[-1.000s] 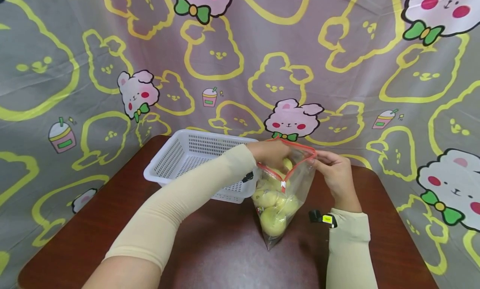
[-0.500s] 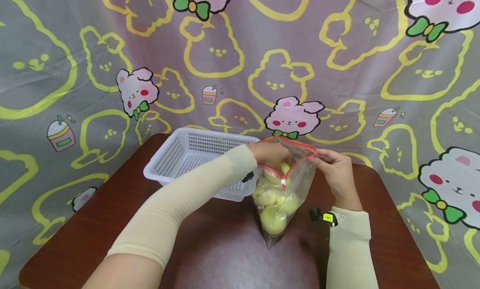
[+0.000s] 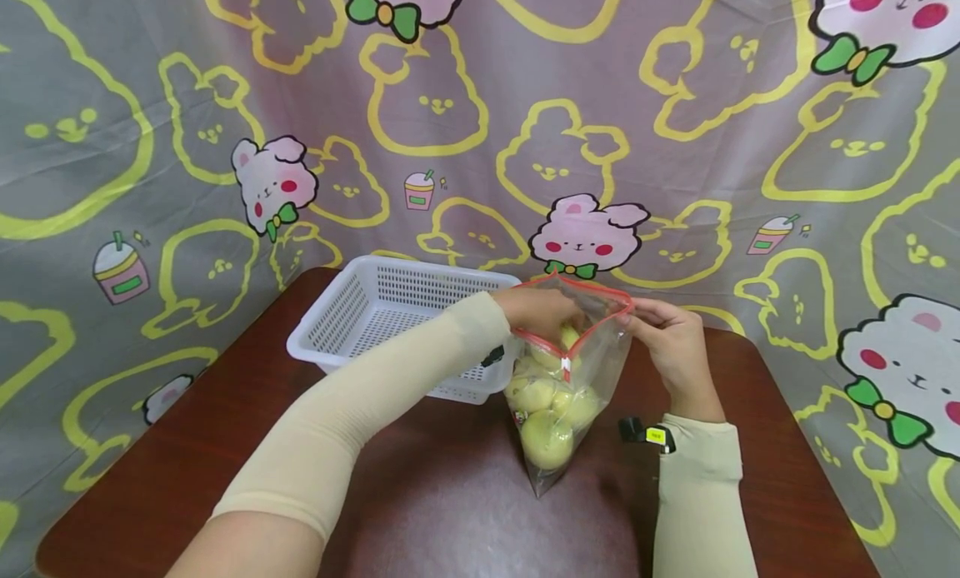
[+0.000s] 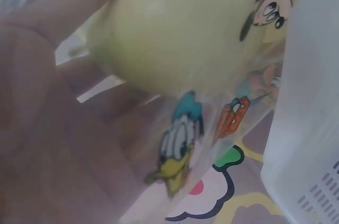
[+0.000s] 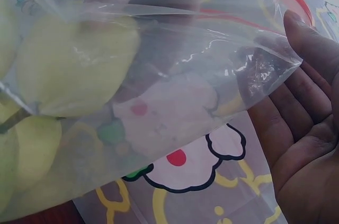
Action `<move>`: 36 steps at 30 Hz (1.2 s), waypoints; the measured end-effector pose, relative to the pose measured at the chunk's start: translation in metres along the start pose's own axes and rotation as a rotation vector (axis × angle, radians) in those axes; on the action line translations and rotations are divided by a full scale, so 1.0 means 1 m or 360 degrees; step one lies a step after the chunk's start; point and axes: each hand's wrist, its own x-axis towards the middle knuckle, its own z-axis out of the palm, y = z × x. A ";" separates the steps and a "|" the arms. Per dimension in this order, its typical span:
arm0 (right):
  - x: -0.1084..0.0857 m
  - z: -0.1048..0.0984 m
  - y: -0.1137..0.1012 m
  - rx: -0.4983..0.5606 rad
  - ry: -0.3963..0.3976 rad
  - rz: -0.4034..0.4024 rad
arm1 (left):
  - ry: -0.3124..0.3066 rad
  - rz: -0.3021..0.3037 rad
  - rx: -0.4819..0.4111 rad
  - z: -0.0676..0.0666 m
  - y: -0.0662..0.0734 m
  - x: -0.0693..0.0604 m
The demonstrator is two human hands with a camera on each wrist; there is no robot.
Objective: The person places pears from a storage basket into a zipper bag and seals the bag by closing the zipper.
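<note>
A clear zip bag (image 3: 611,361) with a red zip edge and a white slider stands with its mouth spread, several yellow-green pears (image 3: 547,440) inside. My left hand (image 3: 543,309) reaches into the mouth from the left, its fingers curled around a pear (image 4: 175,33) near the top. The bag's wall partly veils that hand, and its fingertips are hidden. At the right corner of the mouth, my right hand (image 3: 675,345) pinches the red edge between thumb and fingers. The right wrist view shows the thumb (image 5: 312,44) on the plastic and a stemmed pear (image 5: 79,65) behind it.
A white perforated plastic basket (image 3: 420,285) stands left of the bag, partly behind my left sleeve (image 3: 375,403). Both are on a brown table (image 3: 480,511). A cartoon-printed curtain (image 3: 465,70) hangs right behind the table.
The left hand has sunk slightly into the bag with the pear. My right hand keeps its hold on the bag's edge, and the basket stays put.
</note>
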 end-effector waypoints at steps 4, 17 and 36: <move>0.002 0.002 -0.003 0.0006 -0.0006 -0.0007 | 0.0041 0.0043 -0.0014 -0.004 -0.002 -0.006; 0.001 -0.005 -0.010 -0.0091 -0.0045 0.0001 | 0.0142 0.0122 -0.0062 -0.012 0.007 -0.024; -0.018 0.007 -0.011 -0.0233 0.0321 0.0004 | 0.1092 0.0222 -0.0817 -0.025 -0.025 -0.071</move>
